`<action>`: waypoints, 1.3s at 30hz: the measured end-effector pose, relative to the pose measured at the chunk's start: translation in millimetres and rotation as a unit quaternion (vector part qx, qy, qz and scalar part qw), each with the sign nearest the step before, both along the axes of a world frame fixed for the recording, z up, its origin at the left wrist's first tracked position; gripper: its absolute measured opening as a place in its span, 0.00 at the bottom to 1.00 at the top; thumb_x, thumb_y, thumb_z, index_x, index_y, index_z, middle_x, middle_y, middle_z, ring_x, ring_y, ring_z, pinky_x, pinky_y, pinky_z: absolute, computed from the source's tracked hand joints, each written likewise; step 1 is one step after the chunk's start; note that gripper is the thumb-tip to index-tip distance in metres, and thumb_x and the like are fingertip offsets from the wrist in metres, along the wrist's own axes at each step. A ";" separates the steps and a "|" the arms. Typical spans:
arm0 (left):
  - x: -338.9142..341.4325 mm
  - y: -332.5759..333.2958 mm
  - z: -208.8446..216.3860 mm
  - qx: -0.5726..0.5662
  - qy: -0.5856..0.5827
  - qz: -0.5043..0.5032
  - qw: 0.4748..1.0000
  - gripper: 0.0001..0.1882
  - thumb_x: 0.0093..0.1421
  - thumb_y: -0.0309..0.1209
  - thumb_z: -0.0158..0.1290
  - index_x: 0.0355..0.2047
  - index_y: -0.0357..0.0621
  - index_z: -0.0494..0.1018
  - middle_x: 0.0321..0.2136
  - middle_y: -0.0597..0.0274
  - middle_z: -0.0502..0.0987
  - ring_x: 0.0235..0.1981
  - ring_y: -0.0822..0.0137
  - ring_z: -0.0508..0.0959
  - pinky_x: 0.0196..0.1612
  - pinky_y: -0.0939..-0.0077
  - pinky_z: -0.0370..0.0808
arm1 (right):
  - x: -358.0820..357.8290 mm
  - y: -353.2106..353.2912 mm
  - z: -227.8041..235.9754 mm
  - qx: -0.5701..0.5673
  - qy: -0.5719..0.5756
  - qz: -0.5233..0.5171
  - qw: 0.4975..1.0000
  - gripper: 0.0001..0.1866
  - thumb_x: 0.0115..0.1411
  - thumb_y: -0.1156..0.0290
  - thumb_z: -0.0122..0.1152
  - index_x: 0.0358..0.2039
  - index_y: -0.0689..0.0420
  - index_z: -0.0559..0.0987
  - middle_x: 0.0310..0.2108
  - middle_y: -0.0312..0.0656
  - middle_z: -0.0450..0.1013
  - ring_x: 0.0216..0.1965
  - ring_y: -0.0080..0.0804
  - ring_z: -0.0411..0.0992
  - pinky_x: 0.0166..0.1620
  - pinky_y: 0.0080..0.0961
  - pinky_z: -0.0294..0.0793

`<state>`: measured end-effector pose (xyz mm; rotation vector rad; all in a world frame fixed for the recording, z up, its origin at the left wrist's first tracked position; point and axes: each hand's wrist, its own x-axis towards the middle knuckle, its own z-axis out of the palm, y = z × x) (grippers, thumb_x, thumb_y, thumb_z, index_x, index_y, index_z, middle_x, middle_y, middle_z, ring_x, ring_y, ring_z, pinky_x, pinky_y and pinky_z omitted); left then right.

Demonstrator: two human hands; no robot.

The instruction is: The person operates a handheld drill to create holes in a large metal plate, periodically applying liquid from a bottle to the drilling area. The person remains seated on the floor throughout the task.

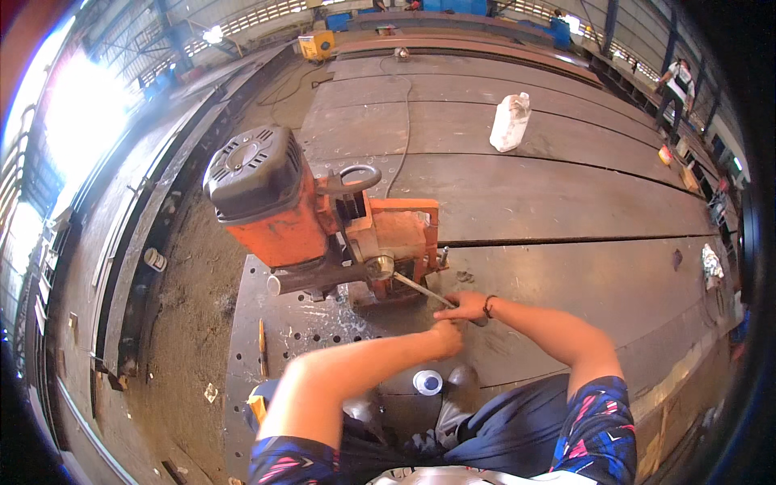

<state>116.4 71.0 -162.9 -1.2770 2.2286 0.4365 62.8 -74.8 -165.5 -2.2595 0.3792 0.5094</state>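
Note:
An orange magnetic drill (275, 242) with a black motor cap stands on a steel plate (550, 283), left of the middle. From the hub on its side a metal lever (420, 287) slants down toward me. My right hand (466, 306), with a dark bracelet at the wrist, is closed around the lever near its outer end. Just below it my left hand (446, 339) is closed, close against the right; what it holds, if anything, is hidden. Rows of drilled holes (315, 334) and pale shavings lie around the drill's base.
A white round container with a blue centre (428, 382) stands between my feet. An orange-yellow stick (263, 347) lies at the plate's left edge. Farther off are a white jug (511, 123), a cable (406, 121), a yellow machine (316, 45) and a standing person (677, 89).

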 end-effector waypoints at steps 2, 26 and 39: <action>32.2 40.4 54.5 0.112 0.022 0.061 0.992 0.20 0.56 0.42 0.58 0.47 0.47 0.77 0.43 0.54 0.81 0.50 0.49 0.79 0.52 0.51 0.74 | 7.6 -3.6 3.9 0.022 0.057 -0.035 0.998 0.41 0.49 0.34 0.66 0.50 0.59 0.76 0.36 0.43 0.79 0.36 0.32 0.79 0.43 0.32 0.77; 247.2 434.4 -194.2 -0.273 -0.082 0.857 0.430 0.18 0.59 0.39 0.58 0.47 0.46 0.73 0.47 0.54 0.74 0.50 0.53 0.74 0.52 0.58 0.72 | 21.7 53.0 -93.8 -0.131 -0.127 -0.297 0.937 0.25 0.55 0.48 0.69 0.23 0.60 0.77 0.20 0.36 0.72 0.23 0.25 0.68 0.30 0.29 0.67; 266.3 321.4 -179.2 -0.327 0.126 0.490 0.798 0.18 0.61 0.29 0.49 0.53 0.48 0.71 0.45 0.57 0.73 0.51 0.56 0.73 0.54 0.60 0.71 | 21.7 62.3 -82.4 -0.065 -0.100 -0.308 0.944 0.27 0.57 0.46 0.65 0.25 0.63 0.79 0.19 0.39 0.74 0.24 0.28 0.70 0.32 0.29 0.69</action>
